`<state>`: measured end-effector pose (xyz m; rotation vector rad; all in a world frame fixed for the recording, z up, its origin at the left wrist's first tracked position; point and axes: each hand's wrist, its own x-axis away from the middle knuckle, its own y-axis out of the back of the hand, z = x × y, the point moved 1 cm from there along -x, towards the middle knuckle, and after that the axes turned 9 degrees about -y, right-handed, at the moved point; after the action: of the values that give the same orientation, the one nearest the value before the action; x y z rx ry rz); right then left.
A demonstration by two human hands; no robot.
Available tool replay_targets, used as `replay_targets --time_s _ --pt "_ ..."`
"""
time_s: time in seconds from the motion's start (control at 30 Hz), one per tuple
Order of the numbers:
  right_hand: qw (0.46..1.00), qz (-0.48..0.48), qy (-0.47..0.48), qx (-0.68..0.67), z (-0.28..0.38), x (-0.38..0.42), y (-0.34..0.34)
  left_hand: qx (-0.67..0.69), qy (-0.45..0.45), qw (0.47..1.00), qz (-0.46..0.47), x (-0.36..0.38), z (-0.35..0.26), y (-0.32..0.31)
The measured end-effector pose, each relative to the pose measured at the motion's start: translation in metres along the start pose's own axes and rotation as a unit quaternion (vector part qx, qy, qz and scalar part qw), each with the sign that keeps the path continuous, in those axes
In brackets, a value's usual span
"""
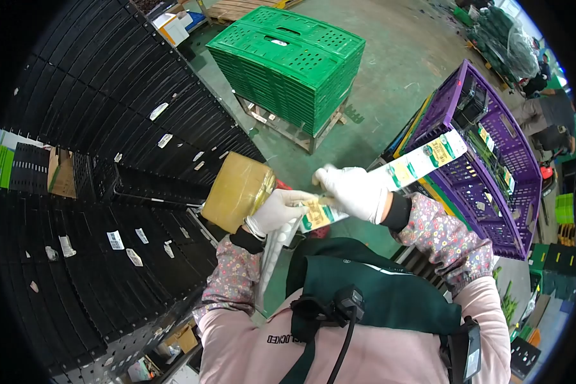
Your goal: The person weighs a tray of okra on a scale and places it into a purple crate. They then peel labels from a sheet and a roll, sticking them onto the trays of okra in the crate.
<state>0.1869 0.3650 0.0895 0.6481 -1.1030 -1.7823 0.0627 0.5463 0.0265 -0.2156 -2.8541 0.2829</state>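
A strip of printed labels [422, 160], white with green and yellow pictures, runs from the purple crate's edge down to the middle of the view. My right hand [355, 192], in a white glove, is closed around this strip partway along. The lower end passes out below that hand toward my left hand [275, 212], also gloved in white, whose thumb and fingers pinch it. Behind my left hand is a yellowish block-shaped box [238, 191] that looks wrapped in tape. A pale strip hangs beneath the left hand, beside the sleeve.
Tall stacks of black crates [109, 115] rise on the left. Folded green crates [281, 70] are piled on a low stand ahead. A purple crate [486, 211] at right holds dark trays and labelled green packs. Another person [550, 118] is at the far right.
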Motion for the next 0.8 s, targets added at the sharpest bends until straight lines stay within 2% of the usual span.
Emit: replay_targets --time_s 0.1,0.13,0.17,0.23,0.27,0.37,0.4,0.5,0.57,0.6,0.63,0.7,0.73,0.8 --pt "1.000 -0.019 -0.016 0.003 -0.015 -0.003 -0.007 0.007 0.005 1.000 0.006 0.001 0.000 -0.001" --pt "0.993 0.094 -0.038 -0.057 -0.019 -0.006 -0.005 0.018 -0.004 1.000 0.002 0.001 0.000 -0.002" --pt "0.993 0.093 -0.038 -0.057 -0.024 -0.007 -0.003 0.017 -0.004 1.000 0.003 0.001 0.002 0.000" --pt "0.989 0.136 -0.025 -0.043 -0.036 -0.005 0.000 -0.070 0.032 0.995 0.065 0.000 0.008 0.006" --pt "0.991 0.123 -0.024 -0.046 -0.040 -0.003 0.010 -0.113 0.087 0.987 0.072 0.003 -0.001 0.010" --pt "0.991 0.117 -0.048 -0.052 -0.067 0.004 0.028 -0.189 0.095 0.975 0.073 0.009 0.020 0.023" --pt "0.991 0.117 -0.051 -0.050 -0.075 0.007 0.032 -0.189 0.063 0.977 0.071 0.010 0.035 0.028" --pt "0.985 0.130 -0.105 -0.048 -0.093 0.013 0.034 -0.119 0.080 0.989 0.047 0.012 0.045 0.030" --pt "0.988 0.099 -0.107 0.052 -0.103 0.016 0.020 -0.098 0.104 0.989 0.043 0.012 0.033 0.018" --pt "0.993 0.057 -0.093 0.049 -0.105 0.018 0.013 -0.065 0.065 0.995 0.036 0.009 0.035 0.014" --pt "0.995 0.033 -0.092 -0.005 -0.093 0.019 0.015 -0.031 0.025 0.999 0.029 0.008 0.037 0.011" --pt "0.984 0.048 -0.107 -0.135 -0.067 0.019 0.019 -0.034 0.016 0.999 0.037 0.006 0.038 0.008" --pt "0.961 0.095 -0.117 -0.231 -0.053 0.019 0.022 0.008 0.024 0.999 0.036 0.006 0.038 0.006" --pt "0.959 0.116 -0.072 -0.247 -0.034 0.021 0.017 0.048 0.032 0.998 0.036 0.005 0.034 0.002"
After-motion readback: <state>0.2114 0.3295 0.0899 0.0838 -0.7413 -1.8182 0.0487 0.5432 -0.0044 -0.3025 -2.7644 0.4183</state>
